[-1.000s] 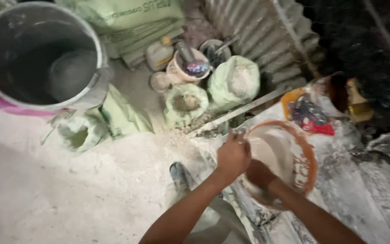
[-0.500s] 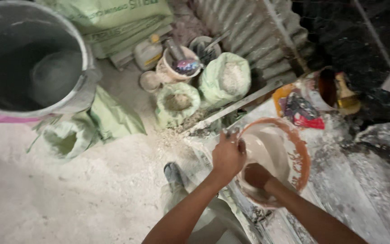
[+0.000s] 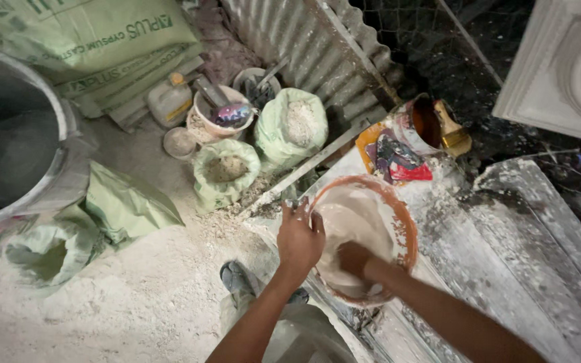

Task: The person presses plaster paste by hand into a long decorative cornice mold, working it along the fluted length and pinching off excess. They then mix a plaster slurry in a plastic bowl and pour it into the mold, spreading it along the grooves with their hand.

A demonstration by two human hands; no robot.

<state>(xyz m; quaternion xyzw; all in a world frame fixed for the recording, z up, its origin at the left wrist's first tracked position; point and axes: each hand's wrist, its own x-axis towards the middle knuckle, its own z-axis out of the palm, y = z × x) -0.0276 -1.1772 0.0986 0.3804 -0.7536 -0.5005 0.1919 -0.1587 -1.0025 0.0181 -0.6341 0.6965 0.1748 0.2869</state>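
A: Where's the bowl [image 3: 398, 208]?

B: On the dusty bench [image 3: 506, 269], just beside the big drum [image 3: 68, 168] and sacks [image 3: 290, 128]. It's an orange, flexible-looking basin, loaded with wet white mix [image 3: 351, 222].

A: So heavy?

B: Likely, and slick; the soft wall would probably buckle if gripped on one side. The rim looks like the best hold.

A: The hands?

B: Left hand [image 3: 299, 240] clamps the near rim, fingers curled over it. Right hand [image 3: 354, 259] is down in the paste, coated; I can't tell if it's closed.
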